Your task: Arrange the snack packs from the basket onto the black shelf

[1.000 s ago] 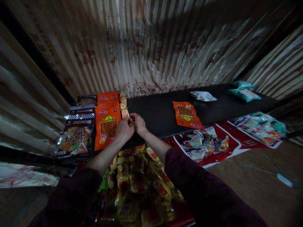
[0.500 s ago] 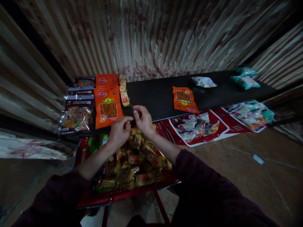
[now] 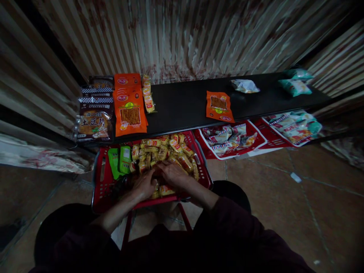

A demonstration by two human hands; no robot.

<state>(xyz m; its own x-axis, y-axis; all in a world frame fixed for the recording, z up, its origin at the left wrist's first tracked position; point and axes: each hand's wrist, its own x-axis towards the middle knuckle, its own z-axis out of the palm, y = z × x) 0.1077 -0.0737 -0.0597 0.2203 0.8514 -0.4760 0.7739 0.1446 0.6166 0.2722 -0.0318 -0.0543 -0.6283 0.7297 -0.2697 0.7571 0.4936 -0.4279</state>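
Note:
Both of my hands are down among the small yellow snack packets [image 3: 152, 143] heaped in a red basket [image 3: 99, 189]. My left hand [image 3: 145, 185] rests over the front middle of the heap, thumb and fingers apart. Close beside it, my right hand [image 3: 172, 173] reaches leftward over the packets with its fingers stretched out. The fingertips of both hands nearly meet and are partly lost in shadow. I see no packet lifted in either hand. Two green packets [image 3: 125, 159] lie at the basket's left side.
On the black shelf [image 3: 179, 102] beyond stand dark potato-chip packs [image 3: 95, 121], orange snack packs [image 3: 131, 115] and a row of yellow packets [image 3: 148, 100]. Farther right lie a single orange pack [image 3: 218, 106], a white packet [image 3: 245, 86] and teal packets [image 3: 295, 87]. More red baskets [image 3: 263, 142] sit below.
My hands have drawn back from the shelf's front edge, down into the basket. The view has tilted downward. The row of yellow packets on the shelf stays in place.

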